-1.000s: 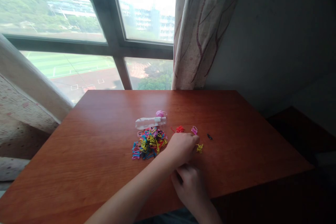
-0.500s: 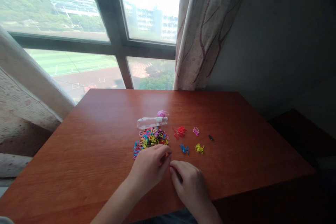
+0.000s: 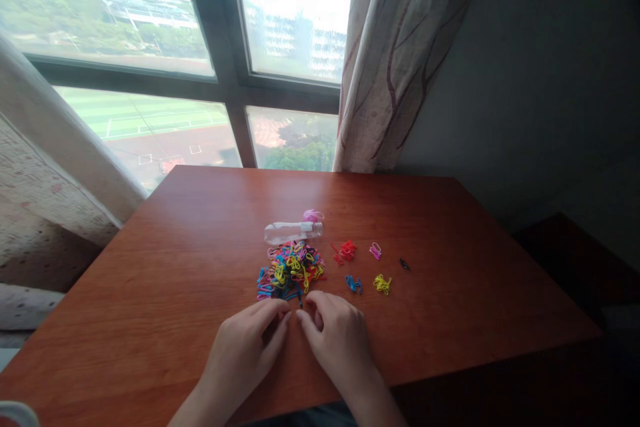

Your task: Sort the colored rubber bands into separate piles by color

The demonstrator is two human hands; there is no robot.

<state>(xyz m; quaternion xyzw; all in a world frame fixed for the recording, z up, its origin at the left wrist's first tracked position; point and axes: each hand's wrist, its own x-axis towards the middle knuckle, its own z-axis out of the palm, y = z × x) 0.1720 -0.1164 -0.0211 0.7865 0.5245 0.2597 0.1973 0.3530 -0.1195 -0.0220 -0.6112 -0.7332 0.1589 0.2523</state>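
Note:
A heap of small multicoloured rubber bands [image 3: 290, 270] lies mid-table on the reddish wooden table [image 3: 165, 267]. To its right sit small sorted clusters: red [image 3: 346, 251], pink [image 3: 375, 251], blue [image 3: 353, 284], yellow [image 3: 383, 284] and one black band [image 3: 404, 264]. My left hand [image 3: 245, 347] and my right hand [image 3: 335, 340] rest side by side just in front of the heap, fingers curled and fingertips nearly meeting. A dark blue band [image 3: 300, 296] lies by the fingertips; whether they pinch it is unclear.
A clear small bottle [image 3: 293, 232] lies on its side behind the heap, with a pink piece [image 3: 313, 215] beside it. A window and a patterned curtain [image 3: 390, 60] stand behind the table. A white rim [image 3: 17, 412] shows at the bottom left corner.
My left hand pulled back from the right-hand clusters to the front of the heap, uncovering a blue cluster. My right hand slid left to meet it.

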